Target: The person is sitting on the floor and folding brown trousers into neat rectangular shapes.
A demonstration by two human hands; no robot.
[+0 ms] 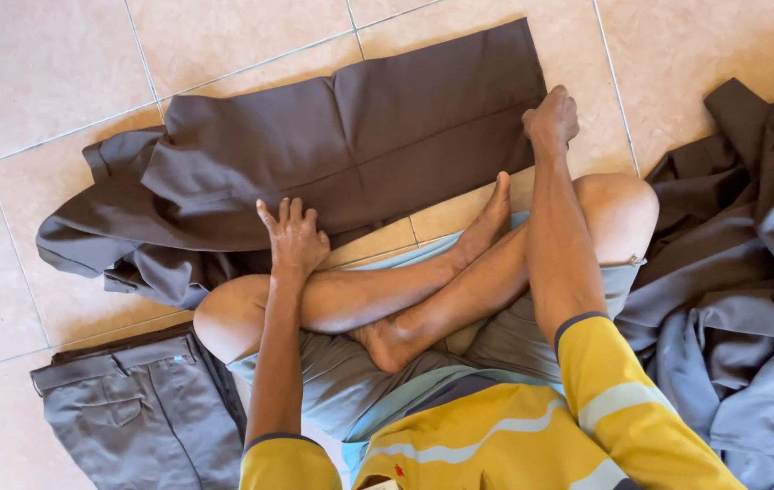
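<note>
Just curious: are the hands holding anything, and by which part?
Right hand pinches the brown trousers at a leg's hem corner; left hand lies flat on them, gripping nothing.

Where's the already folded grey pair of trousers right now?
In the head view, the folded grey trousers lie on the tiled floor at lower left, beside the person's left knee and below the dark brown trousers that the left hand presses.

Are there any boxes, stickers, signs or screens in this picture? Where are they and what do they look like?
No boxes, signs or screens show here.
Small tag: on the waistband of the folded grey trousers, lower left on the tiled floor; a tiny pale blue speck, too small to tell more.
Small mark: on the chest of the yellow striped shirt, bottom centre; a tiny red patch.
</note>
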